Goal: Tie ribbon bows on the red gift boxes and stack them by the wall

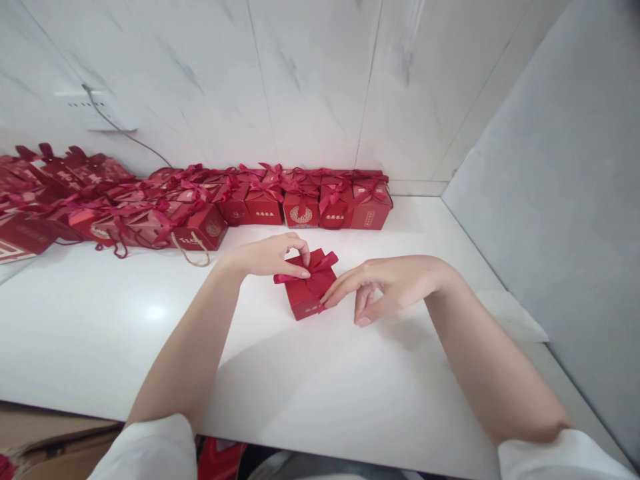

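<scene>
A small red gift box [306, 298] with a red ribbon bow [320, 263] on top sits on the white table [350, 387] in front of me. My left hand [273, 255] reaches in from the left and pinches the bow's left loop between thumb and fingers. My right hand [385, 285] comes from the right, its index finger stretched out and touching the box's right edge, the other fingers curled loosely with nothing in them.
A long row of finished red gift boxes [300, 203] with ribbon bows lines the marble wall at the back, piling up toward the left [75, 200]. A grey panel [560, 200] closes the right side. Cardboard [50, 440] shows below the table's near edge.
</scene>
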Available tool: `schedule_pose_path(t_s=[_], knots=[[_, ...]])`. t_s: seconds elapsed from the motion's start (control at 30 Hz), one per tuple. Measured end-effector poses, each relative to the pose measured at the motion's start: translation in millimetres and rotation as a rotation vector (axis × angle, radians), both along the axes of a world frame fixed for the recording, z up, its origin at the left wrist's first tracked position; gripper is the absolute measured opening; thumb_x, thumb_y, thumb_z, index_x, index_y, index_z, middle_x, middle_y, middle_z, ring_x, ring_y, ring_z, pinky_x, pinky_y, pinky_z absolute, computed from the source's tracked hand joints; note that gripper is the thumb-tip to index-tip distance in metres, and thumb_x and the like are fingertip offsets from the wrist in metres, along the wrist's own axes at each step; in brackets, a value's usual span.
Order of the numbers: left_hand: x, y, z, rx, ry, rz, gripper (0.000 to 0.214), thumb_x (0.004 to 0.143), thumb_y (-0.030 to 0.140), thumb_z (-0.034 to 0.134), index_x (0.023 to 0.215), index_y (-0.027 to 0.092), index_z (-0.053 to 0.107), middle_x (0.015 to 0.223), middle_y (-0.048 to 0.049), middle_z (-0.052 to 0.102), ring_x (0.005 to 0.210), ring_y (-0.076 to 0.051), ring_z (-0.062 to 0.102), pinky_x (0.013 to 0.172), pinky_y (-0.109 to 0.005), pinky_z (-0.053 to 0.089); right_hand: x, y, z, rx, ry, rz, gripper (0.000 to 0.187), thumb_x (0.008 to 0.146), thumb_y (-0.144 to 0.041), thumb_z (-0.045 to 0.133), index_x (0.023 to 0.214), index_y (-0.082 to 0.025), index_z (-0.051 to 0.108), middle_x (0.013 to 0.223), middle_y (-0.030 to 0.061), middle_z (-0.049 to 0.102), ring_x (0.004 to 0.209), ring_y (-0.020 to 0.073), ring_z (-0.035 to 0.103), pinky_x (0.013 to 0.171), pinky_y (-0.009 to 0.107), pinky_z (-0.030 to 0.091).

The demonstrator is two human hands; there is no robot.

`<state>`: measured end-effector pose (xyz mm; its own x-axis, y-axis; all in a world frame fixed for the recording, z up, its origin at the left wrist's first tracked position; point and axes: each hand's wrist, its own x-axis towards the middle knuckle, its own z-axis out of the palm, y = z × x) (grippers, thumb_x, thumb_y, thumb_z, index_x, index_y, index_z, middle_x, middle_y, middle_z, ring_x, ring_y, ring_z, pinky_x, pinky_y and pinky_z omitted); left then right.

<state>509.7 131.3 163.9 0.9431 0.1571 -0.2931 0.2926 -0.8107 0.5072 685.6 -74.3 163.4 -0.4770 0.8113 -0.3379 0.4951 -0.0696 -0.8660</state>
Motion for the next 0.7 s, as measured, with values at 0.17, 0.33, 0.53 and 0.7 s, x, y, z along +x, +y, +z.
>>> schedule_pose_path(t_s=[0.17, 0.33, 0.53, 0.7], knots=[[0.8, -1.3, -1.2, -0.020, 0.004, 0.024, 0.034, 0.077, 0.054, 0.065, 0.093, 0.024, 0.064, 0.109, -0.0022, 0.056, 0.093, -0.018, 0.056, 0.080, -0.030, 0.042, 1.0, 1.0, 1.2, -0.150, -0.035, 0.018, 0.041, 0.082, -0.034, 0.071, 0.121, -0.022, 0.068, 0.122, 0.0069, 0.066, 0.085, 0.0187, 0.072, 0.075, 0.025, 0.052], [0.2, -7.2, 5.3, 0.045, 0.034, 0.025, 0.036, 0.080, 0.057, 0.060, 0.096, 0.024, 0.061, 0.109, -0.0025, 0.056, 0.082, -0.017, 0.055, 0.069, -0.028, 0.042, 8.1, -1.9, 5.5, -0.171, -0.107, -0.201, 0.031, 0.085, -0.047, 0.064, 0.089, -0.017, 0.069, 0.085, 0.0051, 0.071, 0.076, 0.0202, 0.071, 0.071, 0.027, 0.053], [2.0, -15.8, 9.2, 0.025, 0.103, 0.056, 0.049, 0.070, 0.063, 0.068, 0.097, 0.024, 0.055, 0.101, -0.0016, 0.060, 0.078, -0.017, 0.054, 0.063, -0.026, 0.039, 16.2, -1.7, 3.8, 0.072, -0.302, -0.442, 0.029, 0.088, -0.047, 0.058, 0.084, -0.019, 0.064, 0.087, 0.0046, 0.069, 0.079, 0.0200, 0.066, 0.069, 0.029, 0.048], [-3.3, -13.9, 13.0, -0.055, 0.120, 0.036, 0.049, 0.071, 0.061, 0.069, 0.104, 0.026, 0.055, 0.097, -0.0003, 0.062, 0.078, -0.018, 0.055, 0.065, -0.026, 0.040, 13.6, 2.5, -2.1, 0.108, -0.211, -0.397, 0.022, 0.089, -0.040, 0.057, 0.089, -0.020, 0.067, 0.102, 0.0047, 0.068, 0.095, 0.0217, 0.063, 0.081, 0.031, 0.048]])
